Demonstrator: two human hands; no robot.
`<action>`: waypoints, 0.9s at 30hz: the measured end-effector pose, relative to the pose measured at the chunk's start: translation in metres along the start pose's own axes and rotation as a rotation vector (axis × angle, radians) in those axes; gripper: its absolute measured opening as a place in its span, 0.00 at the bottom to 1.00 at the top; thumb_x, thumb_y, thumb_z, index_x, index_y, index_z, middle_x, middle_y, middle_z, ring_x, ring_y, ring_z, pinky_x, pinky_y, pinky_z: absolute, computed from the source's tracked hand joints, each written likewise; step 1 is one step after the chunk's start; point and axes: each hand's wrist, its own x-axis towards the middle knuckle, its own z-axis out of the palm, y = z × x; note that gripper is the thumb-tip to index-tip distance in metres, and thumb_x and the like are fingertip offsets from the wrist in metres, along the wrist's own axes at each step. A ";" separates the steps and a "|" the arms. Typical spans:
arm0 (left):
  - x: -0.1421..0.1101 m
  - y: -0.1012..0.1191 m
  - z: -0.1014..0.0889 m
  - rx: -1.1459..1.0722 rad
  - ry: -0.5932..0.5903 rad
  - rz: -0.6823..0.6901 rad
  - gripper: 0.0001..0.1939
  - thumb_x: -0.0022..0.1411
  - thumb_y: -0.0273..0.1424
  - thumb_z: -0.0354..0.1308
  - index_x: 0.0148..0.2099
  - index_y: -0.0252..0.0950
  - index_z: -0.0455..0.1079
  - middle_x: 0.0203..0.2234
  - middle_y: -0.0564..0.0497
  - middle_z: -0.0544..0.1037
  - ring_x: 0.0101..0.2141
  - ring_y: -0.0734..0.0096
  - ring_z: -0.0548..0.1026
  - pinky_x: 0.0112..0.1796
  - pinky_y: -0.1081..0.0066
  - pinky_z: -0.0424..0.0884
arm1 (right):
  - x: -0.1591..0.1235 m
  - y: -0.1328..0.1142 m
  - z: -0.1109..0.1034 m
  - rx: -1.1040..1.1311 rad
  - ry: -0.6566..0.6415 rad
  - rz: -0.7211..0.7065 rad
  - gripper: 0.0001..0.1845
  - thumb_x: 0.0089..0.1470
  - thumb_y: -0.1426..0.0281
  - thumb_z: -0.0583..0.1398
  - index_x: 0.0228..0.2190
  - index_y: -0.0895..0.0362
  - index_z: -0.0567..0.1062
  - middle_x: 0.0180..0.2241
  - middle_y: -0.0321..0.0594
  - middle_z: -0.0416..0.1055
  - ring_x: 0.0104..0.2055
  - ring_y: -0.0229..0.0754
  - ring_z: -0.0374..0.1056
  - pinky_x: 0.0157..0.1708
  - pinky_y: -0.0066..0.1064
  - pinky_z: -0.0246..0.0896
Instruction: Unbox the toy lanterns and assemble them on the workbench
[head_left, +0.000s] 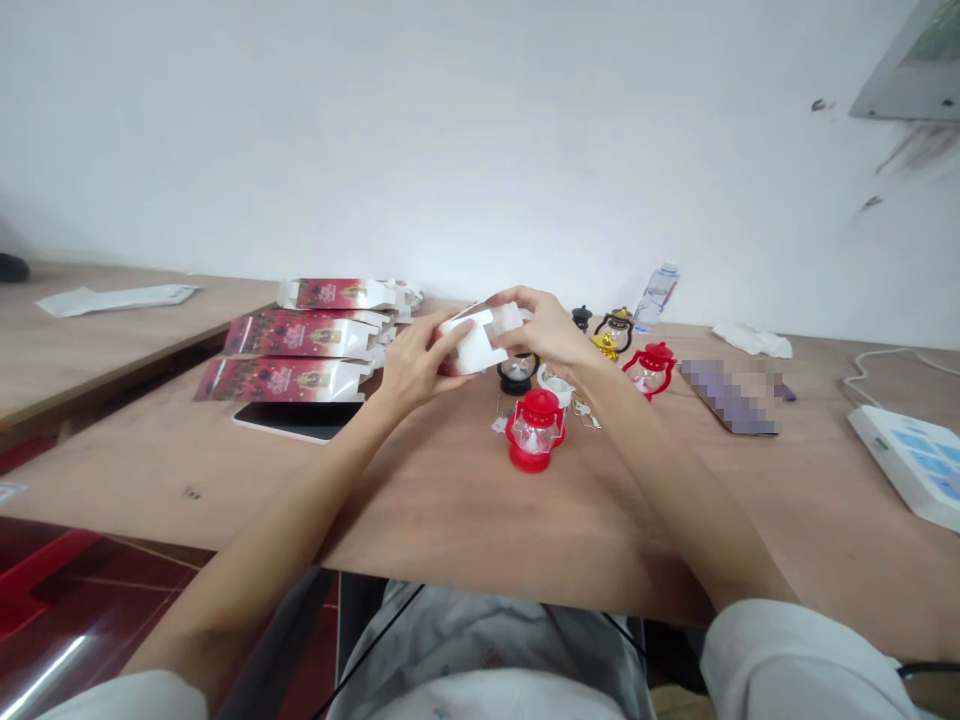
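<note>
In front of me, above the table, a small carton (476,345) is held up with its white end flaps towards me. My left hand (420,358) grips its left side, fingers and thumb closed around it. On the other side my right hand (544,325) has its fingers at the flaps, pinching the carton's edge. A red toy lantern (534,432) stands upright on the table just below my hands. Behind it sits a black lantern (517,374), partly covered by my right hand. Another red lantern (651,370) is beyond my right forearm.
Several flattened red printed cartons (281,380) lie in stacks at the left, with a phone (300,421) before them. Farther back are a gold lantern (606,346) and a plastic bottle (658,295). A purple packet (724,398) and a white device (911,460) lie at the right.
</note>
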 end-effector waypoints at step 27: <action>0.016 0.022 -0.009 -0.167 0.232 -0.139 0.18 0.57 0.40 0.57 0.45 0.39 0.60 0.50 0.42 0.65 0.50 0.57 0.66 0.46 0.56 0.67 | -0.006 -0.007 0.005 -0.024 -0.011 -0.165 0.05 0.52 0.69 0.58 0.32 0.57 0.71 0.37 0.40 0.68 0.31 0.36 0.66 0.28 0.32 0.71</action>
